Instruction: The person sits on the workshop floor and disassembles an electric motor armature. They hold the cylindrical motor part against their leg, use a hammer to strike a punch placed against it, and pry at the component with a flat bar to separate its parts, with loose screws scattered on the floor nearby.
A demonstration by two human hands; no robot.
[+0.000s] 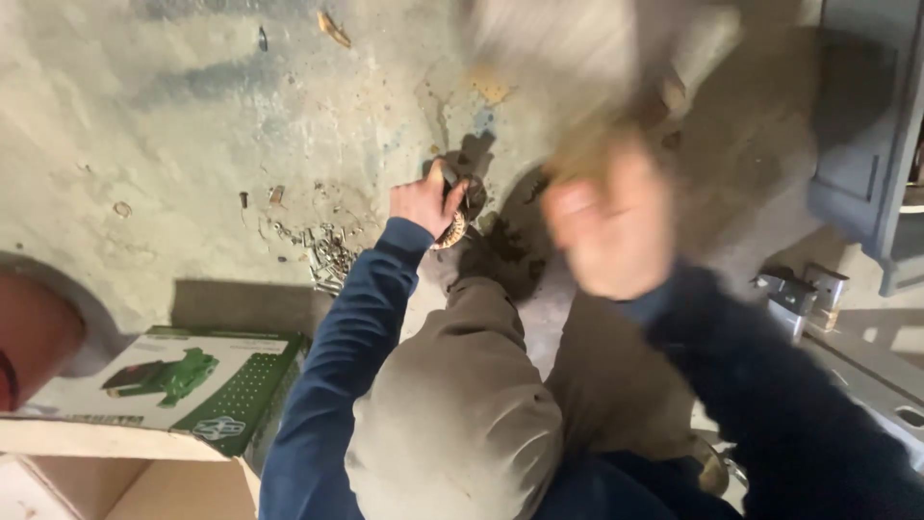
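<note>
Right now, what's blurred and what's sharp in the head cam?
Head view: the right hand and the tool it raises are smeared by motion blur; the left hand, the scattered screws and the green box are fairly sharp; shadow darkens the concrete floor around the shoe.

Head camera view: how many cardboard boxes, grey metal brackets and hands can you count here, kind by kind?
Cardboard boxes: 2, a green and white printed box and an open plain brown box.
Grey metal brackets: 2, bracket and bracket.
Hands: 2, left hand gripping a small ring-like part on the floor, and blurred right hand.
Total: 6.
</note>
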